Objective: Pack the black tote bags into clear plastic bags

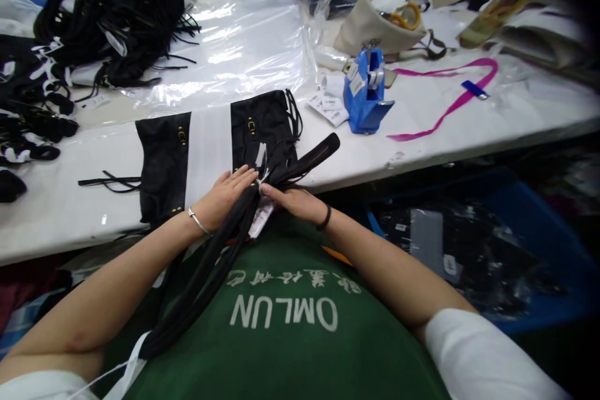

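Observation:
A black bag [164,165] with a white band around its middle lies flat at the table's front edge. My left hand [227,197] rests on the white band and the black straps, its fingers stretched out together. My right hand [293,200] is at the right side of the straps, thumb and fingers closed on the strap bundle near a small white tie. The long black straps [201,287] hang from there over the green apron. One strap end [321,151] points up to the right. Paper tags hang at the tie.
Black bags [117,19] are heaped at the back left. Clear plastic bags [244,44] lie behind the work. A blue tape dispenser [365,94], pink ribbon [462,100] and beige pouch [379,25] stand right. Below is a blue bin [529,212] of packed items.

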`<state>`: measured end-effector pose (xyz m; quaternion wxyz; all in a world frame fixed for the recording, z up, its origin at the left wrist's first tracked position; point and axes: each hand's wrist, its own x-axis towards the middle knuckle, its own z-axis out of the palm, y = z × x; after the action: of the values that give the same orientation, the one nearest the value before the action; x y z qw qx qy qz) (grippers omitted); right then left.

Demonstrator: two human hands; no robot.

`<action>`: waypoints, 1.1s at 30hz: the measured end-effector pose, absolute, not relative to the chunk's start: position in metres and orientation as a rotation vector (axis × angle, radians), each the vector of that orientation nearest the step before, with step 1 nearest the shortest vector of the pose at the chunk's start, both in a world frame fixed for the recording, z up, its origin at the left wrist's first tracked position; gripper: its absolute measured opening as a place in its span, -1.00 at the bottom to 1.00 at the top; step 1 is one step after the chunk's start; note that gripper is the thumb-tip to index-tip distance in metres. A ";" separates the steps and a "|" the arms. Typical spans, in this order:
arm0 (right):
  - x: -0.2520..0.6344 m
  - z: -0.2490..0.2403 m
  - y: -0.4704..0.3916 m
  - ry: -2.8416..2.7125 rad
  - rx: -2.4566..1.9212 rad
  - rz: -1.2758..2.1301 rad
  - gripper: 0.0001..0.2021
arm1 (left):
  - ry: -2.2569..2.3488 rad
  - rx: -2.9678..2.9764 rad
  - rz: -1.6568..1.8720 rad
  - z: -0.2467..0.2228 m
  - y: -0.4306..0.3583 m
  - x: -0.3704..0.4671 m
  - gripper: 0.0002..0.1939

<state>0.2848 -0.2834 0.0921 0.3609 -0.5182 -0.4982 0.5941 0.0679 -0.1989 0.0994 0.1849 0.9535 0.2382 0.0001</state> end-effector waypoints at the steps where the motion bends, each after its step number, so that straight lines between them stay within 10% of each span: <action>1: 0.286 0.089 -0.287 -1.261 -1.256 1.642 -0.54 | 0.679 2.693 0.025 0.098 -0.198 0.072 -0.39; 12: 0.322 0.110 -0.360 -1.434 -1.656 1.250 -0.84 | 0.506 2.556 -0.141 0.098 -0.205 0.078 -0.34; 33: 0.335 0.086 -0.213 -1.578 -1.645 0.967 -0.38 | 1.003 1.395 0.501 0.065 -0.142 0.127 -0.62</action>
<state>0.3347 -0.2126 0.0859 0.3268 -0.6278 -0.6024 0.3692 0.1273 -0.1421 0.0648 0.6256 0.6081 0.4371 0.2186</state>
